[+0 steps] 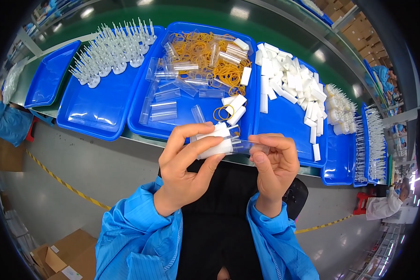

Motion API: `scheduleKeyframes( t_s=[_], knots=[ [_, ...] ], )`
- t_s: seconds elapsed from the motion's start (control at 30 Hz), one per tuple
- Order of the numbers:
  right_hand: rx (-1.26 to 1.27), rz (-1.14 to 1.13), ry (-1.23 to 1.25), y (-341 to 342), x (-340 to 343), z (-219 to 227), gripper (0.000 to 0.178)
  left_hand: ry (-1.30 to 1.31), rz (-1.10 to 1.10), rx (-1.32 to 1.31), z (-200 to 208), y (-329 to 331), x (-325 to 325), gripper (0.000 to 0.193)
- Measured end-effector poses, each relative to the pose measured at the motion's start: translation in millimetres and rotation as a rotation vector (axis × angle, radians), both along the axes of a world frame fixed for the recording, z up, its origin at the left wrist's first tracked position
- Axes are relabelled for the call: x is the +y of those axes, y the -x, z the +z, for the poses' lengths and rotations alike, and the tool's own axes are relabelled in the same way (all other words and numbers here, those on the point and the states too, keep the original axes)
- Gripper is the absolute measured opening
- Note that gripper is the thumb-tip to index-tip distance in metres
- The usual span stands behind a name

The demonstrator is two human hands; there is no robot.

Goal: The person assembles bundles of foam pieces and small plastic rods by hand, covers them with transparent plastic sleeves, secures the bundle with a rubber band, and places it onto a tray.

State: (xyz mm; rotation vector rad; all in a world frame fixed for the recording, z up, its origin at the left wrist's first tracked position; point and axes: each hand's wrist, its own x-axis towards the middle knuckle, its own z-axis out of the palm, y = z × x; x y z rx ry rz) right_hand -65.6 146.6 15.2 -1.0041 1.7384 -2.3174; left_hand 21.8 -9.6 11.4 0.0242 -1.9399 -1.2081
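My left hand [184, 170] grips a small stack of white blocks [214, 148] between thumb and fingers. From these blocks a clear plastic sleeve [241, 146] stretches across to my right hand [275, 165], which pinches its other end. Whether the sleeve goes around a block or only touches the stack I cannot tell. Both hands are held over the front edge of the middle blue tray [147, 129]. In that tray, just beyond my fingers, lie a couple of loose rubber bands [223, 112], a few white blocks [237, 115], several clear sleeves [163, 111] and a tangled heap of yellow rubber bands [191, 45].
A blue tray [284, 135] to the right holds many white blocks [291, 79]. Further right are bundled white pieces [340, 109] and spiky white parts [374, 140]. On the left, another tray [91, 116] carries thin-stemmed translucent parts [112, 51]. A cardboard box [67, 252] sits lower left.
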Motion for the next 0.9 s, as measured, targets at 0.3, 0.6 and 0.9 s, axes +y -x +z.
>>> scheduleKeyframes(
  t_s=[0.3,0.6,0.9],
  knots=[
    [0.100,-0.096,-0.022,-4,-3,-3,0.023,0.033,-0.050,-0.053,7,-2,-1,0.024],
    [-0.200,0.039,-0.045,2,-4,0,0.026,0.010,-0.061,-0.009,1,-2,4,0.026],
    [0.162,-0.265,-0.147,-19,-35,-2,0.091,0.237,0.061,0.088,-20,16,16,0.079]
  ],
)
